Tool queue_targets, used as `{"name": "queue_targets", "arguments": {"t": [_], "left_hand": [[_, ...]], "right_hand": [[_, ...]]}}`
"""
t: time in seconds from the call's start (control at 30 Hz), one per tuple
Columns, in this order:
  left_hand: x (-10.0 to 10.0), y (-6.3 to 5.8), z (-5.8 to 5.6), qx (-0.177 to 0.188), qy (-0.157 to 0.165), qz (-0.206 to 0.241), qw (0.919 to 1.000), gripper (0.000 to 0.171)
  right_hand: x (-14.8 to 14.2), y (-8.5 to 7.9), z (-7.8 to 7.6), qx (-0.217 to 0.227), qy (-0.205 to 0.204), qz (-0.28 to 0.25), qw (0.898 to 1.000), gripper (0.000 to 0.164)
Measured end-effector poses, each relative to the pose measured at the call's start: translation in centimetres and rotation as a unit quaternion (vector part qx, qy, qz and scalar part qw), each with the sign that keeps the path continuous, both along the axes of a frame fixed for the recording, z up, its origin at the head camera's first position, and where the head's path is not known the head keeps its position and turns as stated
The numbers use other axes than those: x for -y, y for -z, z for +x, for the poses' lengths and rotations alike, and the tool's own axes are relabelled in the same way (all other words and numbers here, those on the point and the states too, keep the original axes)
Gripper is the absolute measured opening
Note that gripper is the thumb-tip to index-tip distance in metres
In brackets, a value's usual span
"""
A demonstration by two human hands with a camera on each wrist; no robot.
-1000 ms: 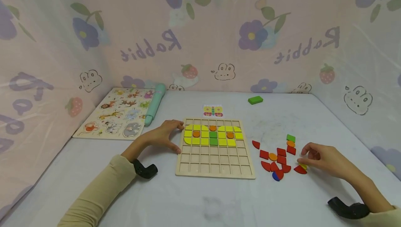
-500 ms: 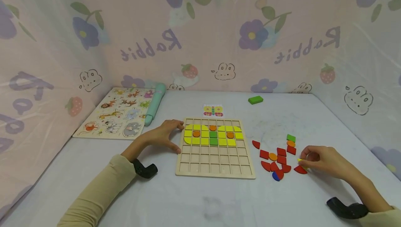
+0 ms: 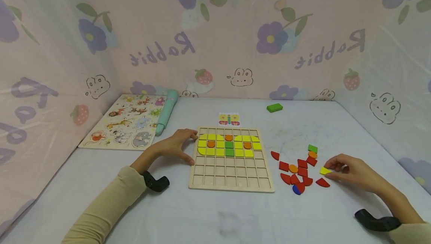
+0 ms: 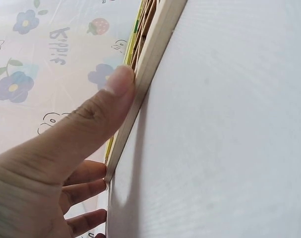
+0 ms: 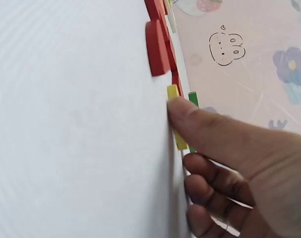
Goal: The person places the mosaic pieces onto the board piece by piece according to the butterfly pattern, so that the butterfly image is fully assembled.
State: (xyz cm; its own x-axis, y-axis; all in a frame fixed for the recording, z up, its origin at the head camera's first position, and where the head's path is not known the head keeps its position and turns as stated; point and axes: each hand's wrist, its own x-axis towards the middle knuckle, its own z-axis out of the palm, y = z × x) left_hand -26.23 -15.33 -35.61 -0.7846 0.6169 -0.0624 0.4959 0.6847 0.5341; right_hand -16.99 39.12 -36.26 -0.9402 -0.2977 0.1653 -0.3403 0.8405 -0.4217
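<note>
My left hand [image 3: 171, 145] rests at the left edge of a wooden grid board [image 3: 232, 174]; its thumb [image 4: 119, 84] and fingertips touch the board's side. Yellow, green and orange tiles fill the board's upper rows, and its lower rows show bare squares. At the right, my right hand [image 3: 350, 171] pinches a yellow square tile [image 3: 324, 170] with thumb and fingers, low at the table. In the right wrist view the thumb lies across this yellow tile [image 5: 181, 142]. Just in front of the hand lies a red quarter-round tile [image 3: 323, 182].
Several loose red tiles [image 3: 284, 166], an orange disc [image 3: 293, 168] and a green square [image 3: 312, 148] lie between board and right hand. Behind the board is a butterfly pattern card [image 3: 229, 119]. Further back are a green block [image 3: 274, 107], an animal puzzle [image 3: 124, 124] and a teal tube-shaped object [image 3: 166, 113].
My right hand takes hold of the yellow tile, which has come out from behind the red quarter-round and now shows as a square. A nearby red square has turned slightly. The left hand stays put.
</note>
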Motion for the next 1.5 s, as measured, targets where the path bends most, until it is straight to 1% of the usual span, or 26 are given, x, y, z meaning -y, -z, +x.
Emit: {"name": "queue_targets", "arguments": {"t": [0.1, 0.2, 0.27, 0.33, 0.47, 0.53, 0.7, 0.87, 0.93, 1.03, 1.17, 1.27, 1.37, 1.5], "left_hand": [[0.0, 0.0, 0.0, 0.000, 0.000, 0.001, 1.0000, 0.083], [0.1, 0.0, 0.1, 0.001, 0.000, 0.001, 1.0000, 0.083], [0.1, 0.0, 0.1, 0.002, 0.000, 0.001, 1.0000, 0.083], [0.1, -0.1, 0.0, 0.001, 0.000, 0.000, 1.0000, 0.083], [0.1, -0.1, 0.0, 0.001, 0.007, 0.006, 1.0000, 0.082], [0.2, 0.0, 0.0, -0.001, 0.011, 0.010, 0.9999, 0.081], [0.2, 0.1, 0.0, -0.005, 0.014, 0.013, 0.9998, 0.081], [0.2, 0.1, 0.0, -0.006, 0.016, 0.011, 0.9998, 0.080], [0.2, 0.1, 0.0, -0.005, 0.014, 0.008, 0.9999, 0.080], [0.1, 0.0, 0.1, -0.003, 0.010, 0.005, 0.9999, 0.081], [0.1, 0.0, 0.0, -0.005, 0.009, 0.002, 0.9999, 0.083], [0.2, -0.1, 0.1, -0.009, 0.010, 0.001, 0.9999, 0.082], [0.2, -0.1, 0.1, -0.007, 0.011, 0.006, 0.9999, 0.082], [0.1, -0.1, 0.1, -0.003, 0.012, 0.009, 0.9999, 0.082]], "right_hand": [[-0.3, 0.1, -0.2, -0.008, -0.003, 0.006, 1.000, 0.027], [-0.3, -0.3, -0.3, -0.020, -0.011, 0.003, 1.000, 0.024], [0.0, -0.8, -0.4, -0.032, -0.024, -0.005, 0.999, 0.024], [0.8, -1.2, -0.7, -0.050, -0.045, -0.015, 0.998, 0.024], [3.8, -1.9, -1.6, -0.072, -0.102, -0.029, 0.992, 0.026], [5.6, -2.1, -2.3, -0.074, -0.127, -0.030, 0.989, 0.025], [10.2, -2.5, -4.3, -0.052, -0.175, -0.041, 0.982, 0.022], [13.4, -2.1, -6.1, -0.033, -0.214, -0.052, 0.975, 0.022], [14.2, -1.9, -6.6, -0.024, -0.219, -0.050, 0.974, 0.022], [15.0, -1.6, -7.2, -0.013, -0.215, -0.040, 0.976, 0.023], [15.3, -1.3, -7.6, 0.005, -0.207, -0.027, 0.978, 0.022], [15.4, -1.2, -7.8, 0.016, -0.208, -0.023, 0.978, 0.021], [15.5, -1.0, -7.8, 0.012, -0.217, -0.024, 0.976, 0.020], [15.6, -0.8, -7.8, -0.007, -0.232, -0.025, 0.972, 0.020]]}}
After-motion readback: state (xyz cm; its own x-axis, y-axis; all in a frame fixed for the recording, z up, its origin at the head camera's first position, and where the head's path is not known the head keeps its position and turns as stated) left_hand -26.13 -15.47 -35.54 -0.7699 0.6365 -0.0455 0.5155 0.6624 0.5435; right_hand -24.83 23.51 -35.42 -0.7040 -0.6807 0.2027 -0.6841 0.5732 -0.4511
